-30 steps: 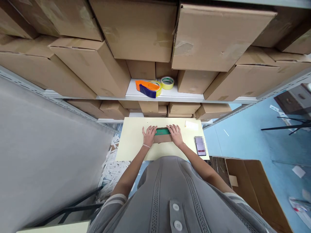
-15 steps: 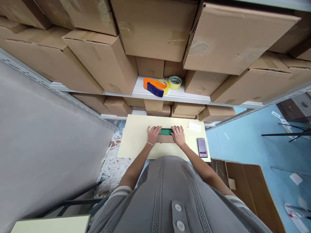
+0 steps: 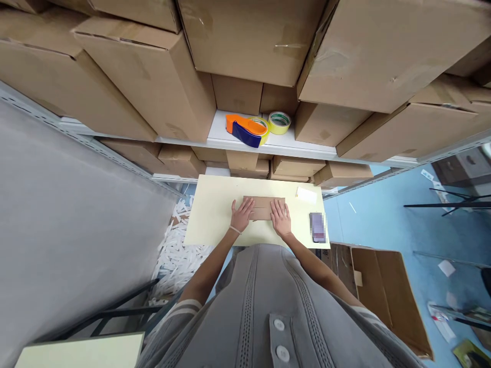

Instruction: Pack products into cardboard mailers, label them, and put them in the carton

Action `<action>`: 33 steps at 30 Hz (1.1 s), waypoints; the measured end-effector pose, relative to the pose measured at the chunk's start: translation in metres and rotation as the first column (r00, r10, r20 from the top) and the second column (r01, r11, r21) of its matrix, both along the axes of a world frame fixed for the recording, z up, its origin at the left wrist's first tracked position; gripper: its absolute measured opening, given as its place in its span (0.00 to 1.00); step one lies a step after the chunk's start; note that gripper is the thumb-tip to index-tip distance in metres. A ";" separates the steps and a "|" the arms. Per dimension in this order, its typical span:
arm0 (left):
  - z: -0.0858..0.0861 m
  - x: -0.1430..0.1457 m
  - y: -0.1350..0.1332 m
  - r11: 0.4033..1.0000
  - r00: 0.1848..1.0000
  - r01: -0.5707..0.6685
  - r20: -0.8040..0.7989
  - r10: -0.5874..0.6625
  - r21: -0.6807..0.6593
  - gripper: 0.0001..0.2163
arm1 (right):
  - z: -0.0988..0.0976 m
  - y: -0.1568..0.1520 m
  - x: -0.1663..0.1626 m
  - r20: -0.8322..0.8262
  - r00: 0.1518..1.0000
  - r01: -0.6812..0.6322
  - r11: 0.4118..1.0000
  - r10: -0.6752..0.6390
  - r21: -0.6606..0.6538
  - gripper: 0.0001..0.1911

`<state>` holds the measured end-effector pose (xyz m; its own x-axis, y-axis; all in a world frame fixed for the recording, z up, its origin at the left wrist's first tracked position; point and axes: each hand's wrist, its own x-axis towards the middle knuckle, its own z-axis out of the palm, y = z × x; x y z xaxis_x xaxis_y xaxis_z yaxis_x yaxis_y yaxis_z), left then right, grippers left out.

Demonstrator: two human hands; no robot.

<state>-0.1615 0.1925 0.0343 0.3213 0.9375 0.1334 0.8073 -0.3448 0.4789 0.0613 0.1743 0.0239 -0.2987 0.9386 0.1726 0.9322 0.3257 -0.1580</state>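
A small brown cardboard box lies on the pale yellow table, its top flaps folded down and a seam running along the middle. My left hand rests flat on the box's left end, fingers stretched out. On the right end lies my right hand, also flat with its fingers extended. Whatever is inside the box is hidden by the flaps.
Ahead, a shelf holds an orange and blue tape dispenser, a yellow tape roll and several cardboard boxes. A phone and a white card lie on the table's right. An open carton stands lower right.
The box's flaps have come down over the green contents that showed between my hands. Both hands now press flat on top instead of curling at the ends. The view has shifted slightly.
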 end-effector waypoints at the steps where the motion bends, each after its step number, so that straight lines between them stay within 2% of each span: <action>1: 0.000 0.001 -0.002 1.000 0.999 0.012 -0.038 -0.012 0.007 0.22 | 0.001 0.000 -0.001 0.004 1.000 0.004 1.000 -0.004 -0.008 0.29; 6: -0.001 0.023 -0.003 0.999 0.989 -0.036 -0.141 0.037 0.012 0.25 | 0.005 0.007 -0.006 0.013 0.999 0.043 0.999 -0.043 -0.026 0.29; 12: -0.005 0.044 -0.003 0.997 0.992 0.076 -0.102 -0.072 0.031 0.28 | 0.008 0.010 -0.006 -0.008 0.999 0.044 0.999 -0.044 -0.019 0.28; 15: -0.008 0.043 -0.005 0.995 0.993 0.087 -0.082 -0.082 0.057 0.30 | 0.022 0.017 -0.009 -0.047 0.998 0.031 1.000 -0.031 -0.004 0.26; 18: -0.012 0.041 -0.006 0.994 0.994 0.091 -0.070 -0.086 0.066 0.31 | 0.056 0.043 -0.020 -0.144 0.989 0.023 0.998 -0.014 0.056 0.22; 22: -0.016 0.042 -0.006 0.995 0.996 0.075 -0.055 -0.071 0.068 0.31 | 0.133 0.101 -0.048 -0.307 0.950 0.017 0.976 0.053 0.218 0.20; 24: -0.017 0.042 -0.006 0.994 0.997 0.068 -0.047 -0.065 0.080 0.31 | 0.172 0.134 -0.064 -0.324 0.937 -0.032 0.957 0.129 0.288 0.20; 26: -0.018 0.043 -0.007 0.994 0.997 0.062 -0.043 -0.058 0.095 0.31 | 0.202 0.165 -0.077 -0.306 0.933 -0.078 0.938 0.188 0.339 0.21; 29: -0.019 0.043 -0.008 0.993 0.998 0.046 -0.045 -0.042 0.111 0.30 | 0.222 0.206 -0.092 -0.251 0.944 -0.120 0.932 0.214 0.343 0.22; 33: -0.020 0.044 -0.008 0.991 0.999 0.032 -0.044 -0.026 0.131 0.30 | 0.220 0.243 -0.102 -0.169 0.961 -0.166 0.944 0.220 0.285 0.24</action>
<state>-0.1180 0.1844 0.0145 0.3562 0.9028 0.2408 0.8144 -0.4264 0.3937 -0.0407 0.4171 0.2440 -0.4044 0.7783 0.4803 0.8067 0.5510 -0.2135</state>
